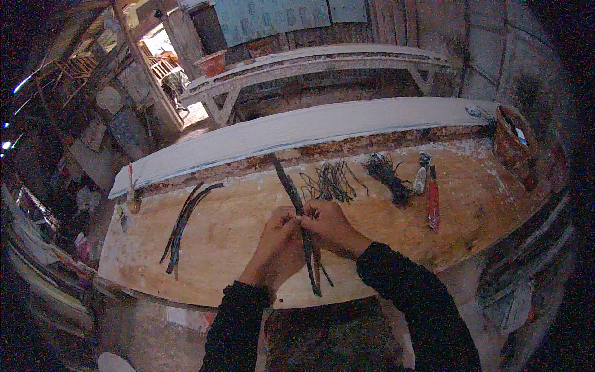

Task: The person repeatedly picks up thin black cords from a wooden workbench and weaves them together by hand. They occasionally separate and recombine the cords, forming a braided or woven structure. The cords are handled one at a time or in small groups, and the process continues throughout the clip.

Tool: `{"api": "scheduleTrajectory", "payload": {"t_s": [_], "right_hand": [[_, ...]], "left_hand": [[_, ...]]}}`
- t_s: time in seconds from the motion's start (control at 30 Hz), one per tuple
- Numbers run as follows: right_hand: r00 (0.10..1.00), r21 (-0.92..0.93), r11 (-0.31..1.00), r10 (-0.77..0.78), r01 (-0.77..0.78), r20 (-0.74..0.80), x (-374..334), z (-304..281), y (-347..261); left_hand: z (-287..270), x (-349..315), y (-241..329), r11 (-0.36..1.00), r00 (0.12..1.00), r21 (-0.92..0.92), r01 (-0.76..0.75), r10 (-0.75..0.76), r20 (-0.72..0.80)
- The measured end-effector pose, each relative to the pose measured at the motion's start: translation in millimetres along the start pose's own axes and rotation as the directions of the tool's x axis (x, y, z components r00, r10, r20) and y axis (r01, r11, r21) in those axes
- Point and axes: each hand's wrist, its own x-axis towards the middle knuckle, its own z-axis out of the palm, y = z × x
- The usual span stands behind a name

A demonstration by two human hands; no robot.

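Over the middle of the wooden work table [229,254], my left hand [279,239] and my right hand [328,226] meet with fingers closed on a bundle of long dark strips [287,183]. The strips run from beyond my fingers toward the near edge, where their ends fan apart. Fingertips of both hands press together at the bundle; whatever fine piece they pinch there is too small to make out. Just beyond my right hand lies a loose coil of thin dark cord [334,181]. To the left, several more dark strips [183,226] rest on the board.
A second dark cord bundle [388,177], a small whitish object [423,173] and a red-handled tool [432,201] lie at right. A brown bag [513,146] stands at the far right corner. Behind runs a raised pale plank [297,127]; a long bench [322,59] stands beyond.
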Motion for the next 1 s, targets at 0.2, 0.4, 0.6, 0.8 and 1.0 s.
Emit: {"api": "scheduleTrajectory", "payload": {"t_s": [0.2, 0.4, 0.6, 0.8, 1.0], "right_hand": [[0.999, 0.007, 1.000, 0.023, -0.022, -0.029, -1.4, -3.0, -2.3], [0.999, -0.074, 0.997, 0.013, -0.016, -0.035, 11.7, -5.6, 34.2], [0.998, -0.256, 0.965, 0.056, -0.055, -0.001, 9.6, -13.2, 29.4], [1.000, -0.317, 0.948, 0.024, -0.019, 0.011, 12.1, -8.7, 36.3], [0.998, -0.259, 0.964, -0.056, 0.061, 0.024, 8.6, -9.2, 27.8]], "left_hand": [[-12.9, 5.4, 19.9, 0.955, 0.957, -0.209, 0.210, -0.157, 0.246], [-26.3, -18.4, 93.7, 0.853, 0.989, -0.521, 0.025, 0.054, 0.135], [-57.7, -68.1, 184.9, 0.664, 0.930, -0.652, -0.366, 0.235, -0.283], [-108.6, -114.8, 234.9, 0.596, 0.801, -0.616, -0.516, 0.590, -0.100], [-59.0, -85.6, 209.8, 0.846, 0.826, -0.284, -0.451, 0.276, -0.492]]}}
